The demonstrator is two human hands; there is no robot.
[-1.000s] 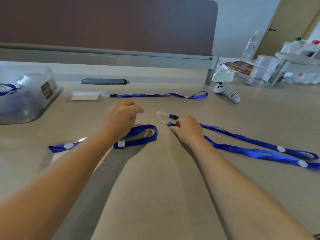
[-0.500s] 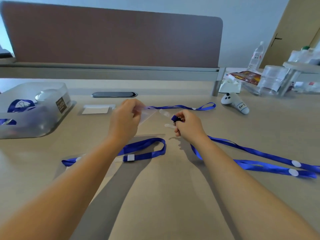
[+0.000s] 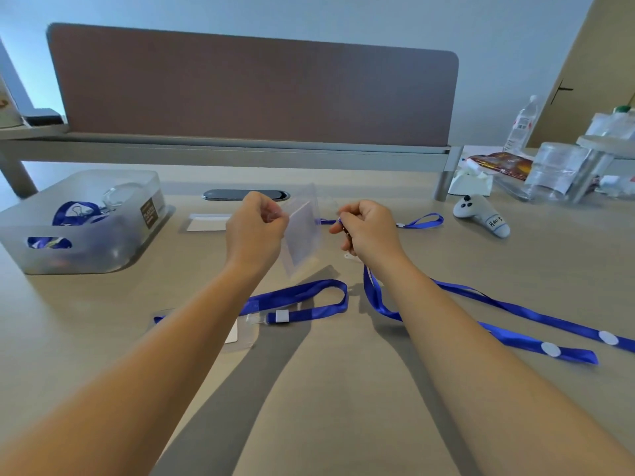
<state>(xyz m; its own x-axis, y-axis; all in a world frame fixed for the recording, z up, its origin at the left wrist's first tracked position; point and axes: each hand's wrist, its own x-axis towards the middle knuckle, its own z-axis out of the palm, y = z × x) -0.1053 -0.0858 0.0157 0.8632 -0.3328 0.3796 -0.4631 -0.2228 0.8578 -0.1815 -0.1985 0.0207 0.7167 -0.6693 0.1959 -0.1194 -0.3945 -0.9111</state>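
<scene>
My left hand (image 3: pixel 256 231) pinches a clear plastic badge sleeve (image 3: pixel 304 231) by its top edge and holds it above the desk. A little to the right, my right hand (image 3: pixel 369 231) grips the clip end of a blue lanyard (image 3: pixel 481 300), whose strap trails down and off to the right across the desk. The clip itself is mostly hidden by my fingers. A second blue lanyard (image 3: pixel 302 300) lies looped on the desk under my left forearm, attached to another clear sleeve (image 3: pixel 237 333).
A translucent plastic bin (image 3: pixel 130 235) with more lanyards stands at the left. A third lanyard (image 3: pixel 421 221) and a flat sleeve (image 3: pixel 208 222) lie farther back. A white controller (image 3: pixel 481 218), bottles and clutter sit at the right. A desk divider (image 3: pixel 254 87) closes the back.
Both hands have risen from the desk, the left lifting the clear sleeve and the right lifting the lanyard's clip end. My view has tilted upward.
</scene>
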